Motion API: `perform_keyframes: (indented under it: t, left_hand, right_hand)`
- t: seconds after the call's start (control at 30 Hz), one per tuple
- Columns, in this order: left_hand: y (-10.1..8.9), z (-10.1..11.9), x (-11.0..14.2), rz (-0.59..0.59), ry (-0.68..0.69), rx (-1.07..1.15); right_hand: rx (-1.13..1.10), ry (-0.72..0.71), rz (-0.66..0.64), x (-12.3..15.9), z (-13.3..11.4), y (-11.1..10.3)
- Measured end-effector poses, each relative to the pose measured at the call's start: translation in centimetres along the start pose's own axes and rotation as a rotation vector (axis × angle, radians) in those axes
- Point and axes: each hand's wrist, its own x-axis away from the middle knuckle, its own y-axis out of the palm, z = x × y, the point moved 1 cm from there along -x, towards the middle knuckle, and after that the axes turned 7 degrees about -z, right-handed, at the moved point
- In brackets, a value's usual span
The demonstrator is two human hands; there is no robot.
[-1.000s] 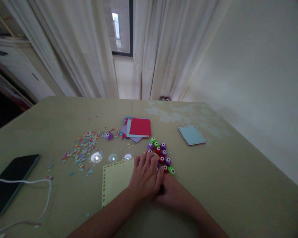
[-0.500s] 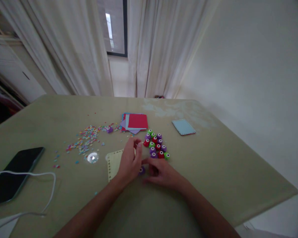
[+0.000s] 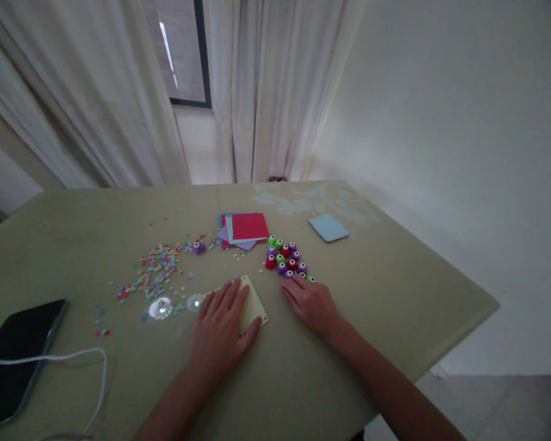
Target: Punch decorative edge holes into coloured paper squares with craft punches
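Note:
My left hand (image 3: 223,327) lies flat with spread fingers on a pale yellow card (image 3: 253,304), which has small holes along its edge. Part of the card is hidden under the hand. To the right, my right hand (image 3: 313,307) rests on the table with its fingers stretched out, fingertips against the near side of a cluster of beads (image 3: 281,259). These chunky beads are purple, red and green, each with a white eye-like spot. Nothing shows in the grasp of either hand. A clear round disc (image 3: 194,302) sits beside the card's left edge.
Small colourful confetti-like pieces (image 3: 158,260) lie scattered at left, near a lone purple bead (image 3: 199,247) and a shiny disc (image 3: 160,308). Stacked coloured cards (image 3: 250,226) lie behind. A light blue card (image 3: 329,227) is at right, a phone (image 3: 21,349) and white cable (image 3: 68,355) at left.
My left hand has gone from a raised pinch to lying flat on the yellow card. My right hand has moved up against the beads; a purple bead between the hands has joined the cluster. The view shifted.

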Motion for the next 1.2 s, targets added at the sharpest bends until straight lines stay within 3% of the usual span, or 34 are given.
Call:
perform_keyframes:
  t: [0.13,0.27,0.43,0.57,0.7,0.8,0.93,1.2]
  left_hand:
    - [0.3,-0.1,0.2,0.003,0.031,-0.043]
    - [0.6,0.1,0.0,0.013,0.052,-0.058]
    - [0.1,0.6,-0.2,0.020,0.044,-0.080]
    - [-0.1,0.3,-0.2,-0.010,0.056,-0.109]
    - [0.1,-0.4,-0.1,-0.038,0.069,-0.115]
    - [-0.1,-0.7,-0.1,-0.049,0.073,-0.094]
    - [-0.6,-1.0,0.0,-0.050,0.069,-0.058]
    - [-0.9,-0.8,-0.1,-0.083,0.097,-0.050]
  right_hand:
    - [0.092,0.084,0.025,-0.1,-0.9,0.5]
    - [0.018,-0.035,0.117,-1.8,-3.0,-1.0]
    - [-0.169,-0.351,0.040,-9.3,-7.7,-2.6]
    - [-0.194,-0.404,0.018,-16.0,-11.1,-1.5]
    - [-0.151,-0.430,-0.018,-18.8,-12.0,-0.1]
    - [-0.099,-0.438,-0.039,-18.2,-11.2,0.0]
    - [-0.035,-0.412,-0.077,-14.9,-9.1,-0.6]
    - [0.013,-0.245,-0.092,-9.2,-7.0,-0.5]
